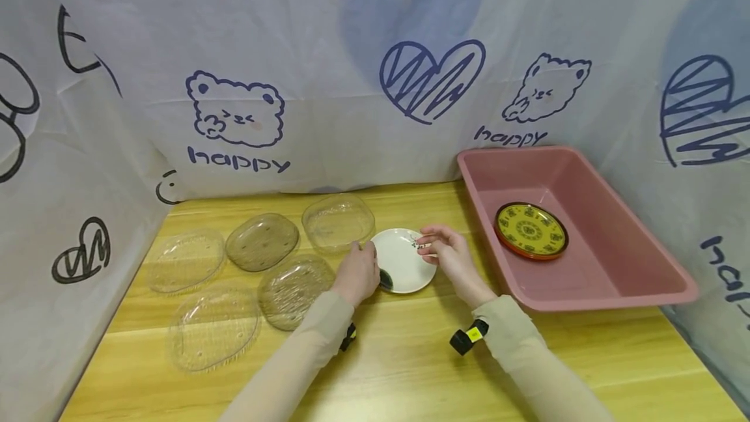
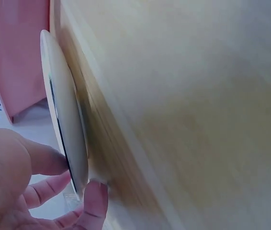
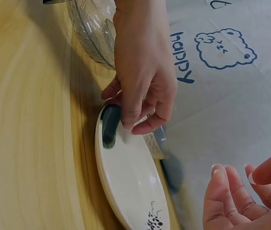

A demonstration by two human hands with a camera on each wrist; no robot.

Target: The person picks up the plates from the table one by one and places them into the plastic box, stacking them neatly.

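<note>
Printed cloth (image 1: 328,148) backs your wooden table (image 1: 410,357). Over it, between your hands, is a white plate (image 1: 404,262); whether it rests flat is unclear. At 9 o'clock your left hand (image 1: 359,273) pinches its rim; at 2 o'clock your right hand (image 1: 452,260) holds nothing, its loosely curved fingers narrowly parted from the thumb, partly hiding small print (image 3: 153,220). Five clear dishes (image 1: 262,241) lie from 8 to 10 o'clock, one partly behind your cut-off sleeve (image 1: 295,360). At 3 o'clock, a pink tub (image 1: 597,262) holds a yellow plate (image 1: 532,231).

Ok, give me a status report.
Left grip pinching white plate by its rim. Right grip empty, near plate's right edge. Clear tray beside left grip, possible snag.
</note>
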